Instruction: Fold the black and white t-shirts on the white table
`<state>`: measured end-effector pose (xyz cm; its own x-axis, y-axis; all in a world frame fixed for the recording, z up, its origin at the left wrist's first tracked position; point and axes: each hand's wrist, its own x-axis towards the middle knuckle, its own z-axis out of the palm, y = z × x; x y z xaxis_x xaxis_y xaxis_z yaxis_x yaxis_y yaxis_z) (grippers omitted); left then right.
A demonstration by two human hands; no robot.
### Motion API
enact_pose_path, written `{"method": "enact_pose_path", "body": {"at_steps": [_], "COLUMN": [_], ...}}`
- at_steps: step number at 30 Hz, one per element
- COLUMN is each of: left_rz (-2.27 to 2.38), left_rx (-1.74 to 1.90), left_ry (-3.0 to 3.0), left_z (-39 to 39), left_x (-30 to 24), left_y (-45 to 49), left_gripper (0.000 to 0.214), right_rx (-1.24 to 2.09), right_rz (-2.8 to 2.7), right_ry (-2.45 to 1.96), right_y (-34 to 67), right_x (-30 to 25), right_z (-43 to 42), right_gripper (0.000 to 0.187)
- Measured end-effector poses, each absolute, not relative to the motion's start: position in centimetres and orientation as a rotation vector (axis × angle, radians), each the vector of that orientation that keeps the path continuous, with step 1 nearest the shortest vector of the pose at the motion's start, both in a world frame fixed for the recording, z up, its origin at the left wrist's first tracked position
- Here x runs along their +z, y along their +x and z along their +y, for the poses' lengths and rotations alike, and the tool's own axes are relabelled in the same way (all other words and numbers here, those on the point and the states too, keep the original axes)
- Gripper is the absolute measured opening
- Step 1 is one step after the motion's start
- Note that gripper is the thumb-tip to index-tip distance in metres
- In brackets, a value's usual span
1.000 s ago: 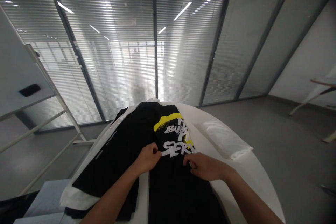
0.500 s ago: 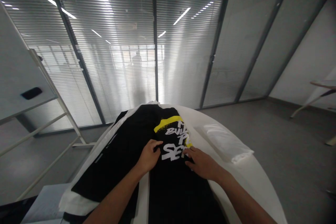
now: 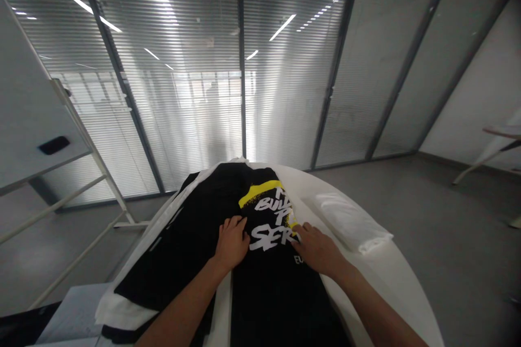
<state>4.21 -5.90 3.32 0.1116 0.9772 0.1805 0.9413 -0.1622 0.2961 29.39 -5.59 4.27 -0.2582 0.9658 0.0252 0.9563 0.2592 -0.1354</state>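
Glazed partitions with slatted blinds (image 3: 187,130) and dark frames line the far side of the room, above a grey floor (image 3: 451,217). Mobile whiteboard (image 3: 32,97) stands at left on a pale tubular frame; a dark oblong item (image 3: 54,145) is on its face. Part of a second table (image 3: 502,131) shows at the right margin.

White desk (image 3: 391,287) with a rounded edge occupies the foreground. On it lies the printed black garment (image 3: 277,293), its lower part a straight-sided panel running towards the wearer of the camera. Print noted on the panel: a yellow stroke (image 3: 259,192) above white lettering (image 3: 268,237), of which "SER" is legible; the right end is partly covered. More black cloth (image 3: 175,260) spreads to the left, over white cloth (image 3: 126,312); whether it belongs to the same garment cannot be determined.

Left hand (image 3: 232,239) rests on the black fabric just left of the lettering, palm down, fingers slightly spread, thumb apart from them. Right hand (image 3: 316,248) lies over the panel's right edge, fingers bent and close together; whether cloth is pinched beneath them cannot be told.

Also recorded: a folded white item (image 3: 352,222), apart from the garment, on the desk's right side; pale sheets (image 3: 73,312) at lower left.
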Motion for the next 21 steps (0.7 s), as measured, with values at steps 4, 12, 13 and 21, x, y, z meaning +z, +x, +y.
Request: {"method": "enact_pose_path", "body": {"at_steps": [4,12,13,21], "left_rz": [2.028,1.93,1.917,1.821], "left_rx": [0.444,0.357,0.361,0.306], "left_ry": [2.258,2.403,2.426,2.386], "left_z": [-6.3,-7.0,-7.1,-7.5], "left_x": [3.6,3.8,3.9,5.0], "left_y": [4.3,4.2,4.1,3.8], "left_gripper": [0.05,0.043,0.042,0.024], "right_rx": [0.135,0.396,0.407,0.579], "right_rz": [-2.342,-2.4,-2.4,-2.441], "right_ry": [-1.985,-1.866,-1.863,-1.831], "right_y": [29.4,29.6,29.8,30.5], "right_x": [3.6,3.9,3.9,5.0], "right_z": [-5.5,-5.5,-5.4,-5.2], "right_gripper": [0.037,0.031,0.03,0.02]}}
